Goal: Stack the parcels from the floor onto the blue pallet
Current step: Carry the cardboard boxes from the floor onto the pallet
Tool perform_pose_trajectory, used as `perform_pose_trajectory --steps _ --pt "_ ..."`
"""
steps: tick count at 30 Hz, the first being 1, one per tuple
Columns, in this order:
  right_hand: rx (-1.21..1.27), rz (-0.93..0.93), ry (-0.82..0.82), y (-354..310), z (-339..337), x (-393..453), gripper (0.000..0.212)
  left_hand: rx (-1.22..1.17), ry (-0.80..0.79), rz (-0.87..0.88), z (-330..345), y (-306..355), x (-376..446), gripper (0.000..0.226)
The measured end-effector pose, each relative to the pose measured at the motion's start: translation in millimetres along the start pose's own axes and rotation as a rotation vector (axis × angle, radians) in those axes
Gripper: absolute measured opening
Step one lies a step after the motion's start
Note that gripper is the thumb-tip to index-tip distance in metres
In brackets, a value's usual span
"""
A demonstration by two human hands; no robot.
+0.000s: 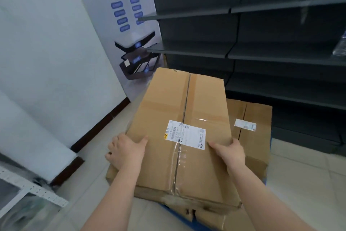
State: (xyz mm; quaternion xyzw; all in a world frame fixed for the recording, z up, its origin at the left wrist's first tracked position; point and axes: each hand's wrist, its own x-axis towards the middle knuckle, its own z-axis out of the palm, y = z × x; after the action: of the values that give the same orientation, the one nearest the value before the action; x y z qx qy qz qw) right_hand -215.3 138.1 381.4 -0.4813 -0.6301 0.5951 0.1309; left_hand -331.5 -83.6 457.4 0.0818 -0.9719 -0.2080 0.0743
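Dark shelving [262, 47] behind, both hands gripping top parcel [179, 111], left hand [125, 151], right hand [231, 153]

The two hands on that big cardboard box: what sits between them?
In the head view, between the left hand and right hand, the top box shows its white shipping label and taped centre seam.

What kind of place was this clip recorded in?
Probably a stockroom or small warehouse. Dark metal shelving lines the wall, cardboard parcels with shipping labels are stacked on a blue pallet, and both hands hold the top parcel. A white board with blue tags leans against the wall.
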Motion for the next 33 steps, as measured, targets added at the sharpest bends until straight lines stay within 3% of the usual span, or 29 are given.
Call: perform_pose_trajectory --steps 13,20,24,27,29,31,33 --pt "-0.177 0.182 0.091 -43 105 144 0.083 0.073 -0.212 -0.004 111 59 173 0.068" --pt "-0.131 0.302 0.196 -75 161 227 0.078 0.101 -0.375 0.153 184 118 291 0.064" --pt "-0.181 0.338 0.25 -87 199 292 0.088 0.111 -0.478 0.254 254 148 368 0.069" --pt "-0.455 0.321 0.155 -65 233 351 0.099 0.132 -0.697 0.359 343 153 403 0.078" --pt "-0.654 0.336 0.013 -24 269 384 0.093 0.082 -0.907 0.399 415 145 413 0.084" --pt "-0.776 0.447 -0.133 31 304 406 0.091 0.164 -1.073 0.408 482 126 414 0.096" --pt "-0.864 0.549 -0.21 82 324 420 0.1 0.256 -1.132 0.339 533 97 410 0.106"
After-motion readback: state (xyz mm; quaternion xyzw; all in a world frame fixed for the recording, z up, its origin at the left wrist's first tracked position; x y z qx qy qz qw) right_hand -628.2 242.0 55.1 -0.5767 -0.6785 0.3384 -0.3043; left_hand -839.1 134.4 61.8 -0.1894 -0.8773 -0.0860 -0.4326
